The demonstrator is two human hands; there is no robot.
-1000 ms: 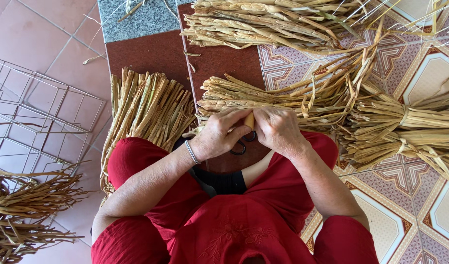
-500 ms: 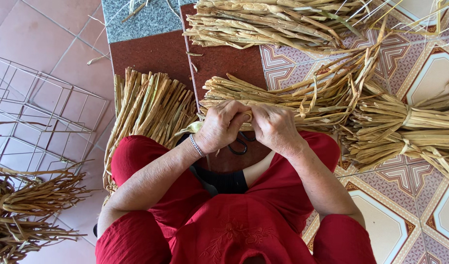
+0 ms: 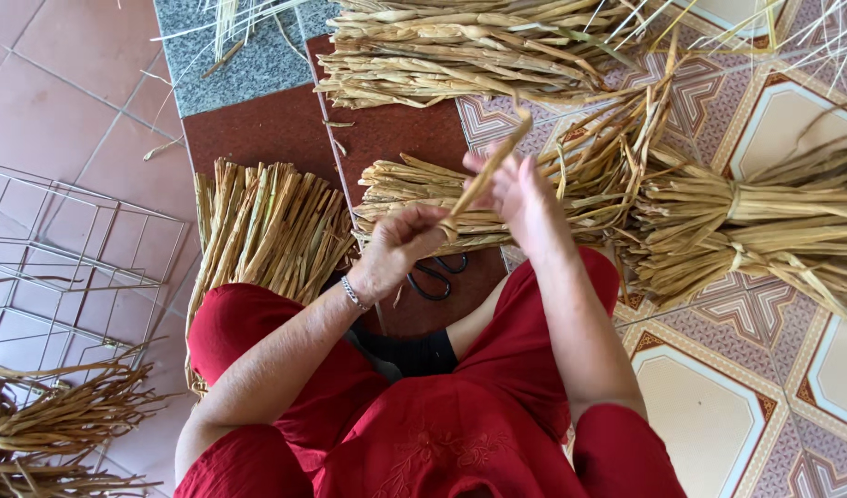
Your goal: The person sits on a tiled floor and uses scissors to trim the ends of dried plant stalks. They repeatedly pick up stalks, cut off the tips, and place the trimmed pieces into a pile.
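On a tiled floor (image 3: 719, 415) among bundles (image 3: 765, 231), the left hand (image 3: 400, 249) pinches a stalk's (image 3: 483, 175) base while the right hand (image 3: 520, 198) grips it higher, keeping it taut.

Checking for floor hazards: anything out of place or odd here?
Mostly tidy bundles. Black-handled scissors lie on the floor below the left hand, by the person's legs, partly hidden. Loose stalk scraps are strewn on the tiles. Both hands hold one dried stalk, right hand higher.
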